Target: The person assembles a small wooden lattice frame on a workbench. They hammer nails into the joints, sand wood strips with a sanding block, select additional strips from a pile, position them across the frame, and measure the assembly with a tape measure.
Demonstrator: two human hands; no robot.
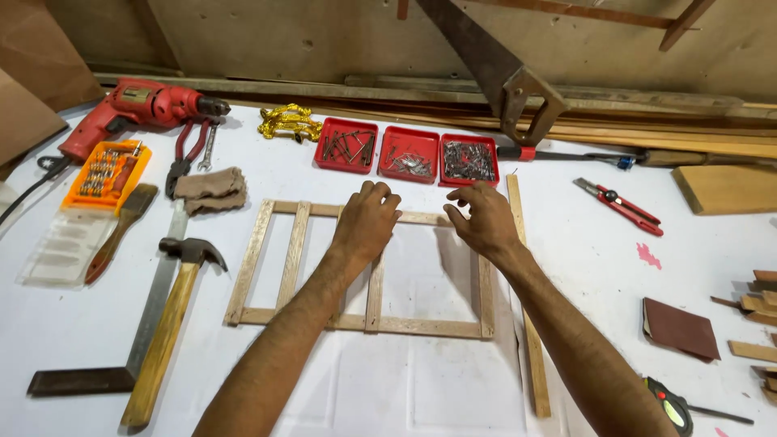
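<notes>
A wooden frame of thin slats lies flat near the middle of the white surface, its long rails running left to right and several cross slats between them. The left hand rests palm down on the far rail of the frame, fingers loosely curled over the wood and grasping nothing. The right hand hovers just right of it, above the far right corner of the frame, its fingers bent and spread, released, with nothing between them. A loose slat lies just right of the frame, running near to far and partly hidden under the right forearm. Just beyond the hands stand three red trays in a row, holding nails and small metal parts. Left of the frame lie a hammer, a steel square, a brush and a folded cloth; farther left are an orange bit case, pliers, a spanner and a red drill. A yellow chain lies left of the trays. A handsaw leans against the far wall. On the right are a red cutter, sandpaper, wood offcuts and a board.
</notes>
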